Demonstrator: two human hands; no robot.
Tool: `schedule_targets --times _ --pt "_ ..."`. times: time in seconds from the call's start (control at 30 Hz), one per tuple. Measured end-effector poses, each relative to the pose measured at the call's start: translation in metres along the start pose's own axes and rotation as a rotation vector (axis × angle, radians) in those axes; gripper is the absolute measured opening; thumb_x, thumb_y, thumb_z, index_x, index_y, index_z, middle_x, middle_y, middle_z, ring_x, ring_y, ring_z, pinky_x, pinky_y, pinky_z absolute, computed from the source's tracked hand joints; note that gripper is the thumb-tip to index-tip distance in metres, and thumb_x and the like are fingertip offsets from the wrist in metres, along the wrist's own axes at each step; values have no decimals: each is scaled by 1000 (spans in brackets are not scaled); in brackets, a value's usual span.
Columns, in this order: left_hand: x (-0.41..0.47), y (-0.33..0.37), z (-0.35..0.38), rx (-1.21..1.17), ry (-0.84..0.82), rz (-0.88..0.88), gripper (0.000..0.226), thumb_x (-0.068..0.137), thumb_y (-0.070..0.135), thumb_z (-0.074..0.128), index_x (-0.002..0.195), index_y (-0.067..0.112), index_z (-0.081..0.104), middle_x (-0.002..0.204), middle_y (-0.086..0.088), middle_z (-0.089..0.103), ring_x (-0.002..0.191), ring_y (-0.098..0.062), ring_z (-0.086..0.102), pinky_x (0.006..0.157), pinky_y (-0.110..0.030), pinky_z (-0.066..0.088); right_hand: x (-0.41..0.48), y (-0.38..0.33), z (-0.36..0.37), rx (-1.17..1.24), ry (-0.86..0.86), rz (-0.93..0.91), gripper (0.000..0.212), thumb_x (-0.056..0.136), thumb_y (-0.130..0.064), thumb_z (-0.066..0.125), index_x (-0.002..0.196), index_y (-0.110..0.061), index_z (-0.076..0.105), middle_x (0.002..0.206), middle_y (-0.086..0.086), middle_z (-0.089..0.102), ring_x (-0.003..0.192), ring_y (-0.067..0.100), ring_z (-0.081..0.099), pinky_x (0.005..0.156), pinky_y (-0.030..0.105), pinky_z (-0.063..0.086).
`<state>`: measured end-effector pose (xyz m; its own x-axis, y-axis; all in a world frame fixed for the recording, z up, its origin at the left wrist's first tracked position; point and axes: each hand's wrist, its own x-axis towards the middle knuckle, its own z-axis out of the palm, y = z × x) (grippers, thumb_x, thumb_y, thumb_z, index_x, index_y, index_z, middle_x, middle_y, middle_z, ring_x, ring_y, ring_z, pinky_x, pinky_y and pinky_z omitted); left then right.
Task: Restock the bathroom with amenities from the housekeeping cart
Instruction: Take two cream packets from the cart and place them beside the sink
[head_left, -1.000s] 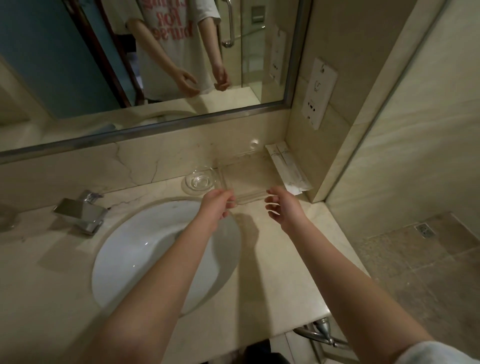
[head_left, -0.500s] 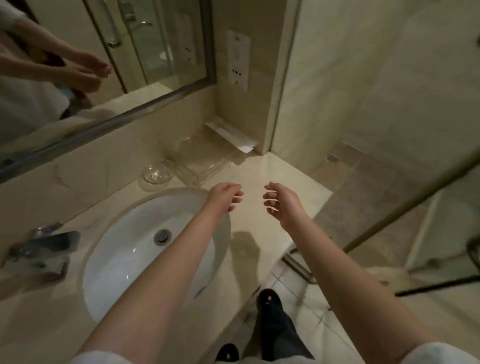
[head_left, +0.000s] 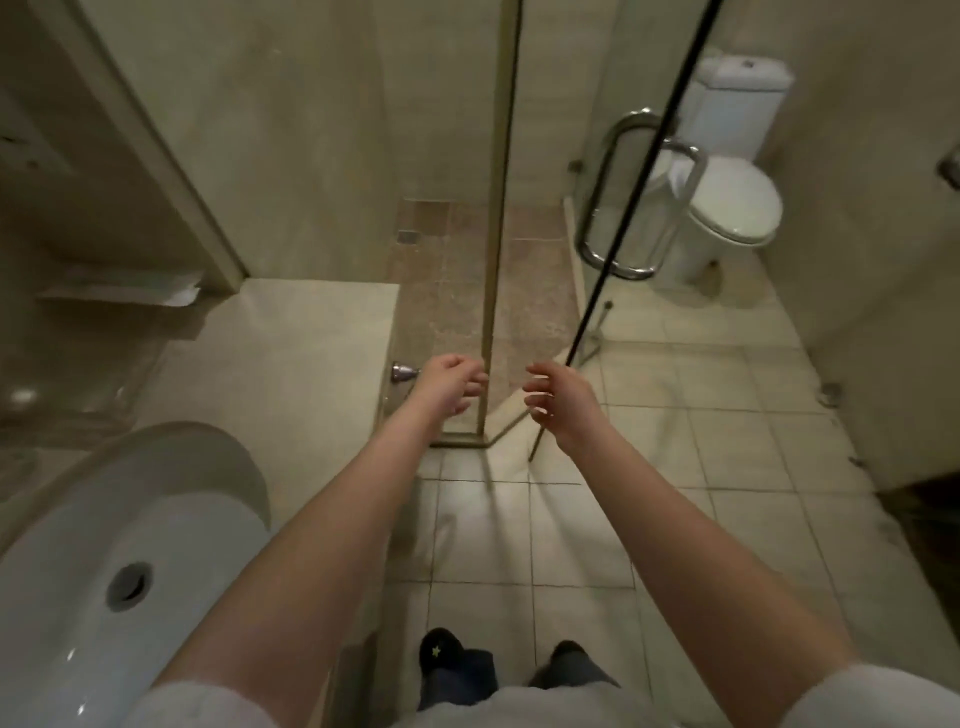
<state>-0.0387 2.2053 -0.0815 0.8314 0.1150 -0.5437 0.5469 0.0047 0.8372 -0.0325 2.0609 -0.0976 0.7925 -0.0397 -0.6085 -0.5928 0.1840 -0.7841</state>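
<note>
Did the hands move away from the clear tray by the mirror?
Yes. Both the left hand and right hand left the counter and now hover empty over the floor, toward the shower glass.

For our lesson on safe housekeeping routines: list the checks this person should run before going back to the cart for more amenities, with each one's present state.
1. Left hand free to carry: ok, loosely curled, holding nothing.
2. Right hand free: ok, fingers spread, holding nothing.
3. Floor tiles ahead free of obstacles: ok.
4. Glass shower door out of the walking path: cannot tell.
5. White packet in place at the counter's back corner: ok.
6. Cart within reach: cannot tell, not in view.
</note>
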Motion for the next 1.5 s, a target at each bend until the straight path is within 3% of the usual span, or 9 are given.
schedule_targets --times 0.1,0.2,0.37,0.53,0.87,1.07,1.23,1.37,1.5 --pt "-6 4 66 114 -106 19 18 94 19 49 76 19 51 76 4 58 62 -6 52 46 -14 37 -12 0 -66 103 112 -26 9 88 -20 54 80 -16 57 63 1 51 44 9 44 47 19 31" --pt "-16 -1 137 192 -209 54 18 93 19 51 75 20 52 75 4 59 57 -4 52 49 -17 36 -28 3 -140 175 214 -43 9 88 -21 54 81 -16 57 65 1 52 49 11 46 47 20 33" --pt "-50 -15 260 323 -424 48 14 93 22 52 79 21 53 79 5 60 66 -7 55 62 -22 37 -64 15 -270 276 389 -75 8 83 -23 58 86 -15 60 67 1 56 54 13 50 52 23 38" --pt "-87 -33 376 411 -582 62 12 92 22 53 79 22 55 79 5 62 66 -7 56 60 -22 38 -100 31 -382 389 555 -85 10 84 -23 57 88 -15 60 69 1 56 54 13 50 50 23 37" --pt "-133 -51 569 603 -906 76 8 91 22 54 84 19 56 80 4 61 71 -9 58 62 -23 41 -150 48 -549 630 872 -111 10 84 -23 57 87 -14 61 72 2 57 60 14 51 54 25 40" --pt "-130 -40 702 674 -1084 125 8 92 22 53 93 15 57 83 3 62 73 -11 58 64 -24 41 -139 23 -647 750 1017 -148 10 87 -22 55 83 -15 60 71 1 55 59 12 51 55 24 39" --pt "-120 -13 820 697 -1220 116 13 92 18 53 79 18 55 73 3 58 62 -10 53 58 -23 37 -131 -20 -733 818 1128 -211 11 90 -21 53 83 -17 60 68 0 56 57 11 50 53 22 37" --pt "-125 1 909 695 -1286 113 11 93 16 52 85 12 57 73 -1 58 57 -10 52 39 -14 36 -132 -47 -798 872 1217 -229 9 89 -19 56 82 -16 61 64 0 55 53 11 49 50 22 36" --pt "-139 0 986 717 -1386 57 11 93 15 53 86 8 56 73 -4 56 57 -12 52 43 -17 36 -131 -57 -866 900 1276 -197 7 87 -21 58 82 -18 61 64 -1 56 51 10 50 49 21 36"
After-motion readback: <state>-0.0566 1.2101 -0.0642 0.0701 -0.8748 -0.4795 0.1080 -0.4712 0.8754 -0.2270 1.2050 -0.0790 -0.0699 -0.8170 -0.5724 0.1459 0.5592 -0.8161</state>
